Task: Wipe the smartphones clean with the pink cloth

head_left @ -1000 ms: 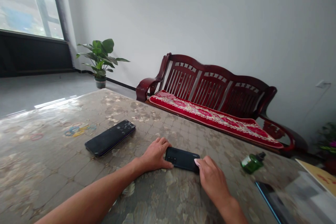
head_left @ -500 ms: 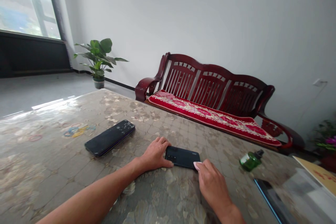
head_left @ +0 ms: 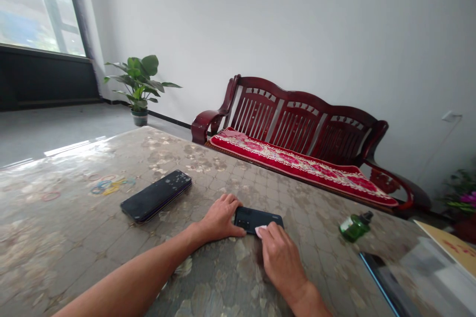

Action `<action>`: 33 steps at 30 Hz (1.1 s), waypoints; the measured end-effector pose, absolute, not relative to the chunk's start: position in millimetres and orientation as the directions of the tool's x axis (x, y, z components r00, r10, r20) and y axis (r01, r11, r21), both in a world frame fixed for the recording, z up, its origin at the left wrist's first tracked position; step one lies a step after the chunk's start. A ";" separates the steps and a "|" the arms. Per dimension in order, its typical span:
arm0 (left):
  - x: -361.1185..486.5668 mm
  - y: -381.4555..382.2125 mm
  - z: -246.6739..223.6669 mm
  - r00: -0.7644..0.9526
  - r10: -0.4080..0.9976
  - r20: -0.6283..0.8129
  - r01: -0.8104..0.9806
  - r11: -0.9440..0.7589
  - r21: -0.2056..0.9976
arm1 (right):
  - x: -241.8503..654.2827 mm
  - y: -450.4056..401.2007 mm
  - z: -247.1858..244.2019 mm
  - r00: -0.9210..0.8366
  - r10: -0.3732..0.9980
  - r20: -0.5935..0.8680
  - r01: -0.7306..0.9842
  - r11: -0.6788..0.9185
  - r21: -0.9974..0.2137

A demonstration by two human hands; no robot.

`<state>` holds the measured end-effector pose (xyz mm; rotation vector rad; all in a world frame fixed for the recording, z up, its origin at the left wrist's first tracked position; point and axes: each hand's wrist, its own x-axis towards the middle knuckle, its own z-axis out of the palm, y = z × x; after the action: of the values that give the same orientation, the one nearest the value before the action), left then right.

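A dark phone [head_left: 256,219] lies back side up on the patterned tabletop [head_left: 208,277], its camera block toward the left. My left hand [head_left: 222,217] grips the phone's left end, thumb at the near edge and fingers at the far edge. Pinched in my right hand [head_left: 280,252] is a small pale pink cloth [head_left: 261,230], which touches the near part of the phone's back. The fingers of my right hand are closed and cover part of the phone's right side.
Stacked dark phones [head_left: 156,195] and coloured rubber bands [head_left: 107,185] lie to the left. At the right are a green bottle [head_left: 355,228], a blue-edged phone [head_left: 386,277] and a yellow-edged sheet [head_left: 449,245]. Beyond the table stand a wooden bench [head_left: 297,119] and a potted plant [head_left: 139,84].
My right hand and the cloth have moved left along the phone, from its right end toward the middle. My left hand keeps its place on the phone.
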<state>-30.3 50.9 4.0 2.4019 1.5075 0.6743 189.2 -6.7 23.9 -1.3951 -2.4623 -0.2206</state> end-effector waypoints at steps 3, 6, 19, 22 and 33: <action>-29.7 50.8 5.4 0.363 0.897 0.252 0.792 -0.439 0.423 | 202.1 -4.9 23.9 -0.442 0.829 0.343 0.882 0.472 -0.003; -28.9 50.8 6.0 0.358 0.899 0.254 0.796 -0.436 0.421 | 197.7 -6.3 20.9 -0.438 0.829 0.348 0.883 0.469 -0.008; -30.1 54.6 2.2 0.363 0.895 0.259 0.790 -0.443 0.424 | 185.8 -4.7 31.2 -0.515 0.794 0.323 0.833 0.553 -0.031; -29.9 55.9 0.7 0.365 0.890 0.274 0.785 -0.453 0.424 | 178.6 -4.6 30.2 -0.544 0.775 0.322 0.814 0.581 -0.022; -29.9 55.0 2.3 0.370 0.894 0.253 0.787 -0.447 0.426 | 210.8 12.6 30.1 -0.414 0.839 0.352 0.884 0.463 -0.063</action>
<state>-29.9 55.0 2.3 2.3976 1.5004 0.6672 210.8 12.6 30.1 -1.4609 -2.3824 -0.1881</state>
